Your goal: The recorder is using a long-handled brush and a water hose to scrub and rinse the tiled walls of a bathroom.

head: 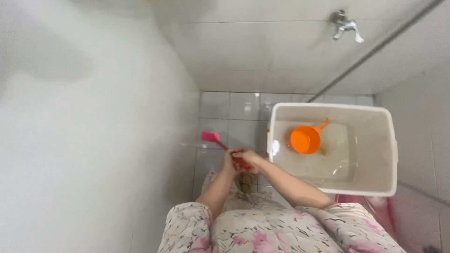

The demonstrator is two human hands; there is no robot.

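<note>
Two hands meet just left of the white tub (389,140) | right hand (244,158) closed round pink brush (220,144) handle, left hand (228,164) touching it, grip unclear | orange dipper (305,139) floats inside tub | advice: firm grip, bristles flat on tiles.

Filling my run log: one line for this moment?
hands: both grip red-handled pink brush | beside: white tub, orange dipper floating

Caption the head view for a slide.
Both hands, left hand and right hand, grip a pink long-handled brush beside a white water tub holding an orange dipper.
</note>
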